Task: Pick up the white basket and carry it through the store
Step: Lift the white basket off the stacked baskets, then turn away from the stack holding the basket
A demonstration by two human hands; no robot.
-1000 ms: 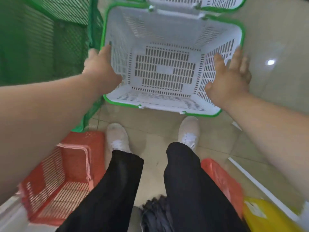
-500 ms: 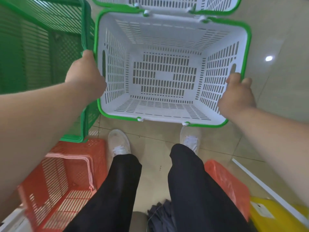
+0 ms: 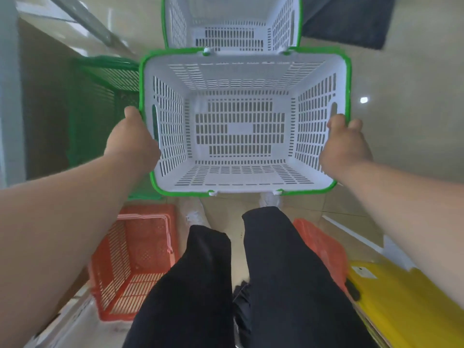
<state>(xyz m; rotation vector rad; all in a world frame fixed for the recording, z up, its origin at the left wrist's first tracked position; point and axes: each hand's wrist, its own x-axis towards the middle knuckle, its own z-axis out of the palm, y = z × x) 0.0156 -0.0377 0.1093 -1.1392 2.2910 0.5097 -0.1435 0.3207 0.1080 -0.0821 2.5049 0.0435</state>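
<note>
The white basket [image 3: 241, 136], slotted plastic with a green rim, is held in front of me above the floor, empty, its opening facing up. My left hand [image 3: 131, 141] grips its left rim beside the left handle slot. On the opposite side my right hand [image 3: 345, 144] grips the right rim, thumb over the edge by the right handle slot. My legs in black trousers and white shoes show below the basket.
Another white basket [image 3: 233, 23] sits on the floor just beyond. A green basket [image 3: 100, 96] stands at the left, a red basket [image 3: 130, 267] at lower left, a second red one [image 3: 324, 247] and a yellow object [image 3: 401, 305] at lower right. A dark mat [image 3: 351, 18] lies at the top right.
Both hands closed on the basket's side rims and raised it off the stack. The basket beneath has come into view beyond it.
</note>
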